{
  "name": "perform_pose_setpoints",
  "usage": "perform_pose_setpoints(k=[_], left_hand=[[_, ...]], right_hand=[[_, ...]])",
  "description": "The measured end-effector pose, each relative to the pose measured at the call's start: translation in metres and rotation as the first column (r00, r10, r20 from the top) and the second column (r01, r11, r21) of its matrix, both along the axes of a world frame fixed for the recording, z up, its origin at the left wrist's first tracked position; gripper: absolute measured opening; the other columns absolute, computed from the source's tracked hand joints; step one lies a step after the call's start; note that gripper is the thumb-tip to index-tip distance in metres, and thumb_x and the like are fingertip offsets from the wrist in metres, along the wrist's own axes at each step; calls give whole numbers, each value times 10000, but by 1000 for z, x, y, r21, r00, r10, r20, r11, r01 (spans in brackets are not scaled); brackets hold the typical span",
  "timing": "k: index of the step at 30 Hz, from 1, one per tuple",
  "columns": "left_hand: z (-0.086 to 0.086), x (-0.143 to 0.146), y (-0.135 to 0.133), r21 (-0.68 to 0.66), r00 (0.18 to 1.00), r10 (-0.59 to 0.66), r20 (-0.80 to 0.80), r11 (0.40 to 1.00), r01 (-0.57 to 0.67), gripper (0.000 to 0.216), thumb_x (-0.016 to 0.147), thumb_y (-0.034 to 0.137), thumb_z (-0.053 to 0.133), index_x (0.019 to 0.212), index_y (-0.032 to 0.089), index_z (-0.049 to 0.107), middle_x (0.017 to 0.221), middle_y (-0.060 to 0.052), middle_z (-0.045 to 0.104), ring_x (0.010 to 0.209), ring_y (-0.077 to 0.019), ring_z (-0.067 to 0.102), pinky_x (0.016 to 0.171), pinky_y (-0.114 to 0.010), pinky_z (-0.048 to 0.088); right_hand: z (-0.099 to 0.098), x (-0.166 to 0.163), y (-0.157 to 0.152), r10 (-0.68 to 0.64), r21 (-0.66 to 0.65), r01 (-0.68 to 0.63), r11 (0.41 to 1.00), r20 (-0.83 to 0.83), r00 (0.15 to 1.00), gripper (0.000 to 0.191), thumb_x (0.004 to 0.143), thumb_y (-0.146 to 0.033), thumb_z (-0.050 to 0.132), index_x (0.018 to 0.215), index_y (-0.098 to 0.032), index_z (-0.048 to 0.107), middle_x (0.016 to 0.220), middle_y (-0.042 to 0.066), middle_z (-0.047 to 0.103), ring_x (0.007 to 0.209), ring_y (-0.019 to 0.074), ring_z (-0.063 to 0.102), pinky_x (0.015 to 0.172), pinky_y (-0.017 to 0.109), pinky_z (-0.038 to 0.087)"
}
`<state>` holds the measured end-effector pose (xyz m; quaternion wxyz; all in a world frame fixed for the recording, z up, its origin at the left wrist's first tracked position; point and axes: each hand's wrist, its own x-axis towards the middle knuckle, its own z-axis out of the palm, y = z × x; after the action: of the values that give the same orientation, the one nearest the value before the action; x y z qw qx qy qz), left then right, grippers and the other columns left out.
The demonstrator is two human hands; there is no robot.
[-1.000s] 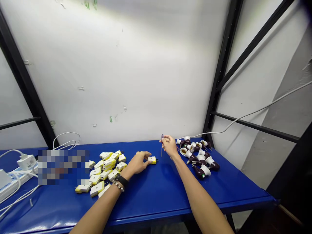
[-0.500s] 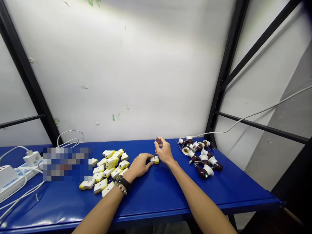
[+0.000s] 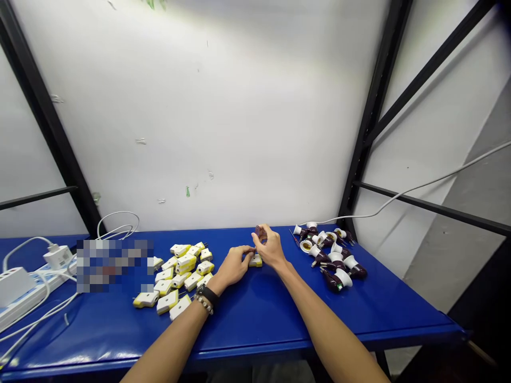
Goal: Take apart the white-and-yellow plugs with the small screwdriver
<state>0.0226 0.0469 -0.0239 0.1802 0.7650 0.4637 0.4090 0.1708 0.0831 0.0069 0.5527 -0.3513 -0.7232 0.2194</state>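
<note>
My right hand point(image 3: 270, 247) is closed around the purple translucent handle of a screwdriver point(image 3: 260, 234), held upright over a white-and-yellow plug point(image 3: 256, 261). That plug lies on the blue table point(image 3: 255, 314). My left hand point(image 3: 235, 264), with a black band and a beaded bracelet at the wrist, has thumb and forefinger pinched at the screwdriver's lower shaft, just above the plug. Its fingertips cover part of the plug and the screwdriver's tip. Left of this hand lies a pile of similar white-and-yellow plugs point(image 3: 185, 263).
Several dark-purple and white bulb sockets point(image 3: 335, 260) lie heaped on the right, beside a thin red-handled tool point(image 3: 294, 239). At far left are a power strip point(image 3: 24, 298), a white charger point(image 3: 58, 257) and loose cables. A white wall point(image 3: 239, 133) and black frame posts point(image 3: 361, 122) border the table.
My left fingers have shifted from the plug's side up to the screwdriver's lower shaft. The right hand's grip on the handle has turned slightly. The whole view has moved a little.
</note>
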Motion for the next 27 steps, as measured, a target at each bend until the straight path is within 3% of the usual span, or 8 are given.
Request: perform_pose_setpoints(k=[8,16,22,25,27], left_hand=[[1,10,7,33,995,-13,98,999,9,298,964,216,440,850,157,709,808,-49,755,726,-191,682,700,-263,516],[2,7,7,13,995,-36,89,999,35,277,946,239,466,812,168,697,761,-33,738,679,-178,655,682,-259,503],[-1,7,8,-19,989,-43,145,999,46,238,937,272,495,842,172,689,824,-54,766,756,-202,714,727,-272,543],[-4,8,11,-27,984,-38,175,999,44,236,941,300,503,861,172,684,856,-61,772,787,-206,731,751,-275,558],[-6,8,12,-34,982,-32,188,999,39,231,938,314,516,873,173,687,865,-60,775,798,-208,736,757,-278,564]], right_hand=[[4,2,0,83,-92,-86,992,-42,996,187,847,-379,627,781,-206,596,668,-16,630,519,138,604,508,239,502],[5,2,2,140,-178,-161,971,-127,982,390,886,-524,609,700,-183,634,650,18,660,459,133,567,450,247,476],[9,4,6,285,-260,-316,913,-148,947,417,907,-547,542,932,-170,717,770,36,738,392,95,529,397,221,433],[7,3,7,259,-267,-304,915,-192,947,436,882,-566,575,1029,-171,688,860,59,751,403,94,541,375,215,414],[5,1,7,209,-256,-265,930,-226,952,409,855,-559,625,977,-171,666,837,47,730,403,88,532,371,210,402]])
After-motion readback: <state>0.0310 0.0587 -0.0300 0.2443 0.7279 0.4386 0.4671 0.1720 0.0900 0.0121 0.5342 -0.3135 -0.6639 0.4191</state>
